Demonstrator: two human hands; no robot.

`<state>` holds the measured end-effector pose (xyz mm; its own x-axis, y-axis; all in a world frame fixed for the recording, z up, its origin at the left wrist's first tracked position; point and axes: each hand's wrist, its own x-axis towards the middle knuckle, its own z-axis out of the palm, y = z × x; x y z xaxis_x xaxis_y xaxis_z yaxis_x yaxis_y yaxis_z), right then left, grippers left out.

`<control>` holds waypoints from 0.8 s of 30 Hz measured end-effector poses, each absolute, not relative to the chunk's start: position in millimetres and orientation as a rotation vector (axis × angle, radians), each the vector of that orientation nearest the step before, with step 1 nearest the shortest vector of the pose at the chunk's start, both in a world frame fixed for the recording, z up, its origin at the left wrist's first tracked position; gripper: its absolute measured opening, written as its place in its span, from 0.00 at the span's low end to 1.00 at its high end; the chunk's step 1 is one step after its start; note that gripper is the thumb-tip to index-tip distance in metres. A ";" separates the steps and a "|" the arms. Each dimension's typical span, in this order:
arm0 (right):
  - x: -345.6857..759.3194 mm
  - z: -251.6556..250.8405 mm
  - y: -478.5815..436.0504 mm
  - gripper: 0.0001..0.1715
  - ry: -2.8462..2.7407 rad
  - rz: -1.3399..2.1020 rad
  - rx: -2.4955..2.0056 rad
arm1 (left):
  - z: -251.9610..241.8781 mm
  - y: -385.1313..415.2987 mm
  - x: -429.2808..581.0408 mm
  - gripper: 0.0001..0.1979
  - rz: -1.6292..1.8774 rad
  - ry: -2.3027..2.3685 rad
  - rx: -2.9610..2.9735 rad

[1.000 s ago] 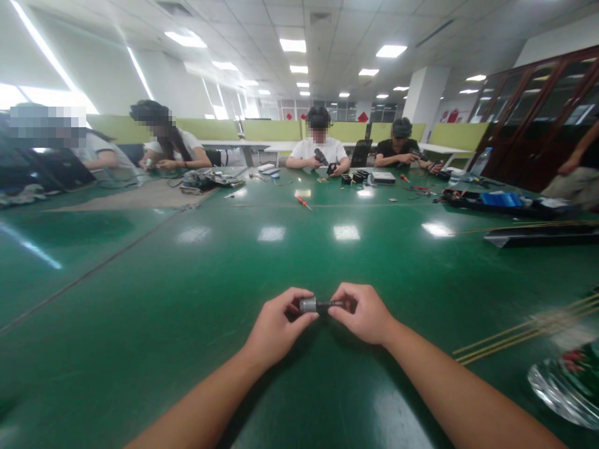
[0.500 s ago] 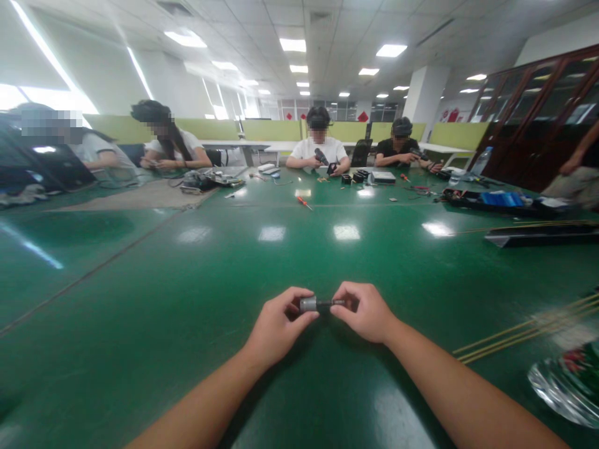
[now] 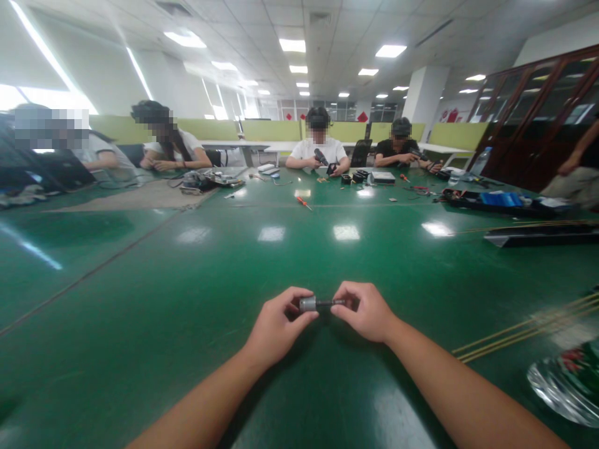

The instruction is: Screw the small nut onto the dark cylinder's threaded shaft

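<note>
Low over the green table [image 3: 224, 274], both hands hold one small tool-like piece: a grey metal cylinder with a thin dark shaft [image 3: 307, 304]. My left hand [image 3: 276, 324] is closed on the grey cylinder end, thumb below and fingers above. Between finger and thumb, my right hand [image 3: 365, 308] pinches the tip of the shaft on the other side. The piece lies level, pointing left to right. A short stretch of dark shaft shows between the hands. Its exact kind cannot be made out.
An orange-handled screwdriver [image 3: 302, 202] lies farther up the table. Thin yellowish rods [image 3: 524, 330] and a clear glass dish [image 3: 556, 390] are at right. Beyond are a black tray [image 3: 482, 201] and a dark channel piece [image 3: 538, 236]. Several people sit across the table, handling things.
</note>
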<state>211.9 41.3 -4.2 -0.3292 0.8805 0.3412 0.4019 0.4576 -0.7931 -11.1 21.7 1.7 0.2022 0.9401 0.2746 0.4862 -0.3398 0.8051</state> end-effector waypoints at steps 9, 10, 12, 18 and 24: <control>213.2 -7.8 44.2 0.04 -1.901 0.803 -1.052 | 2.5 21.9 -11.3 0.13 1.044 1.328 1.896; 213.5 -7.6 44.4 0.04 -1.901 0.805 -1.048 | 2.3 21.9 -11.5 0.13 1.044 1.327 1.892; 214.4 -7.1 44.6 0.04 -1.908 0.813 -1.040 | 1.8 21.9 -11.8 0.13 1.044 1.322 1.882; 218.8 -6.3 45.6 0.05 -1.928 0.796 -1.036 | 3.3 21.7 -11.8 0.13 1.052 1.318 1.855; 220.5 -5.9 46.6 0.04 -1.935 0.784 -1.031 | 3.8 21.6 -11.6 0.14 1.062 1.316 1.837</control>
<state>220.5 46.6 -5.9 -0.3564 0.8655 0.3520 0.3766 0.4778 -0.7937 -11.6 21.6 3.8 0.1748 0.9533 0.2462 0.4426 -0.2994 0.8453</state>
